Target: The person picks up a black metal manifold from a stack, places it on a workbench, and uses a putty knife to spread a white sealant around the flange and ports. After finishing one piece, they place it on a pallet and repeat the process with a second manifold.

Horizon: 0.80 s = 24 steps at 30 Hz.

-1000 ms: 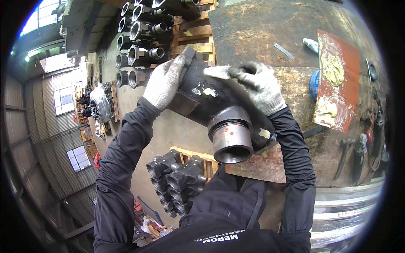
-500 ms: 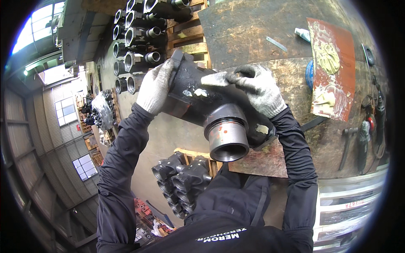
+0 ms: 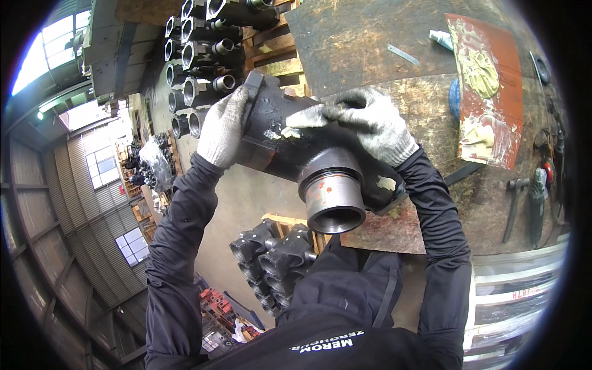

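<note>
A black metal casting (image 3: 280,157) with a bare, round machined neck (image 3: 335,196) lies across the view in front of me. My left hand (image 3: 223,128), in a pale knit glove, grips its flanged left end. My right hand (image 3: 377,123), gloved too, pinches a putty knife (image 3: 306,117) with a pale, smeared blade. The blade's tip lies against the casting beside a cream putty patch (image 3: 290,132). A second putty patch (image 3: 386,183) sits on the casting's right part. Dark smudges mark the right glove's fingertips.
On the worn bench (image 3: 370,58) rests a reddish-brown board (image 3: 502,102) heaped with putty. Near it are a tube (image 3: 441,39), a steel ruler (image 3: 403,55) and a hammer (image 3: 513,203). Similar black castings stand on pallets at upper left and below (image 3: 290,253).
The putty knife has slid slightly left and down, bringing its tip to the putty patch. My left hand keeps its grip, and the casting stays nearly in place.
</note>
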### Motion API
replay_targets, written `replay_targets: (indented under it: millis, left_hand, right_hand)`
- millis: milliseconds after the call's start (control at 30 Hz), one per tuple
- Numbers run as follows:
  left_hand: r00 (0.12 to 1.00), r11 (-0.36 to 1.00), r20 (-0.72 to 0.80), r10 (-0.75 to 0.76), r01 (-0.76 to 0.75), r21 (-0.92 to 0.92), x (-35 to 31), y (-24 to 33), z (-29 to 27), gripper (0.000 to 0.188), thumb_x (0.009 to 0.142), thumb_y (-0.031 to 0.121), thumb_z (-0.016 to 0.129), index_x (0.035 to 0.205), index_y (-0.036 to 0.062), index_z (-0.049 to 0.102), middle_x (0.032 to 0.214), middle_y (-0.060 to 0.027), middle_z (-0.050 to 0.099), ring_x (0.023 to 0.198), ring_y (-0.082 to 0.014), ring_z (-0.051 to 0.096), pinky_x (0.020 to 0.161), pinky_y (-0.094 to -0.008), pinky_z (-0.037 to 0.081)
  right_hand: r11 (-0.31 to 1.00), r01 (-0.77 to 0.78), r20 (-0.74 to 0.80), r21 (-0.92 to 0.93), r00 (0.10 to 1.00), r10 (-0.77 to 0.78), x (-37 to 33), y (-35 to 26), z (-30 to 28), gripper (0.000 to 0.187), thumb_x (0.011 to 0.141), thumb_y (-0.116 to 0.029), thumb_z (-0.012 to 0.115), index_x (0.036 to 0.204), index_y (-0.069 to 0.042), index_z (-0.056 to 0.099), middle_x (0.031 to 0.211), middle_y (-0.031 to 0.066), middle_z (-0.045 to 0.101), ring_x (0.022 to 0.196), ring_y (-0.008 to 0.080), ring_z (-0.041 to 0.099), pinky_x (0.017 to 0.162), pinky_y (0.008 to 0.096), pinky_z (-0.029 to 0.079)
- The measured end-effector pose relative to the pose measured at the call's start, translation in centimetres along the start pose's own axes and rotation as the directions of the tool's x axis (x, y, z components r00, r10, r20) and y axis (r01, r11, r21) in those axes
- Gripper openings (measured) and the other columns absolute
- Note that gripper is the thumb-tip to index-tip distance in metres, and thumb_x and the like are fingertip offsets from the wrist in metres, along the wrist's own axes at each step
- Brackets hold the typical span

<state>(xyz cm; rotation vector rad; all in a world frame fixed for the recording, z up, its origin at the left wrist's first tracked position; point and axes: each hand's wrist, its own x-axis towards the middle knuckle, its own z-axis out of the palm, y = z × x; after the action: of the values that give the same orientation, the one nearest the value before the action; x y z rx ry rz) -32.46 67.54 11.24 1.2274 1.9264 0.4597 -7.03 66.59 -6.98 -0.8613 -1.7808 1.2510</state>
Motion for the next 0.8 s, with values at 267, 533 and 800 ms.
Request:
replay_targets:
  millis: [267, 533, 800]
  left_hand:
    - [0.999, 0.999, -0.022, 0.026, -0.025, 0.043, 0.3, -0.3, -0.2, 0.046, 0.110, 0.033, 0.052, 0.126, -0.0075, 0.066, 0.109, -0.0064, 0.071, 0.097, -0.0093, 0.058, 0.090, -0.0262, 0.049]
    - [1.000, 0.999, -0.024, -0.013, 0.014, 0.052, 0.1, 0.0, -0.2, 0.046, 0.111, 0.033, 0.051, 0.127, -0.0071, 0.066, 0.111, -0.0064, 0.071, 0.099, -0.0097, 0.059, 0.092, -0.0263, 0.049]
    - [1.000, 1.000, 0.007, -0.004, 0.004, -0.015, 0.3, -0.2, -0.2, 0.045, 0.111, 0.033, 0.052, 0.125, -0.0069, 0.066, 0.110, -0.0049, 0.070, 0.097, -0.0086, 0.058, 0.088, -0.0248, 0.049]
  right_hand:
    - [0.998, -0.052, -0.048, 0.038, 0.997, 0.054, -0.3, 1.9, 0.8, 0.036, 0.097, -0.013, 0.067, 0.127, -0.030, 0.076, 0.126, 0.0116, 0.069, 0.116, 0.0322, 0.064, 0.104, 0.0396, 0.053]
    - [0.988, -0.123, -0.080, 0.096, 0.988, 0.131, -0.7, 1.4, 1.4, 0.043, 0.094, -0.003, 0.064, 0.126, -0.028, 0.076, 0.123, 0.0145, 0.070, 0.118, 0.0336, 0.065, 0.104, 0.0402, 0.053]
    - [0.965, -0.195, -0.073, 0.173, 0.975, 0.210, -0.8, 0.8, 1.4, 0.030, 0.096, -0.013, 0.071, 0.124, -0.023, 0.077, 0.121, 0.0138, 0.071, 0.113, 0.0306, 0.068, 0.100, 0.0371, 0.054]
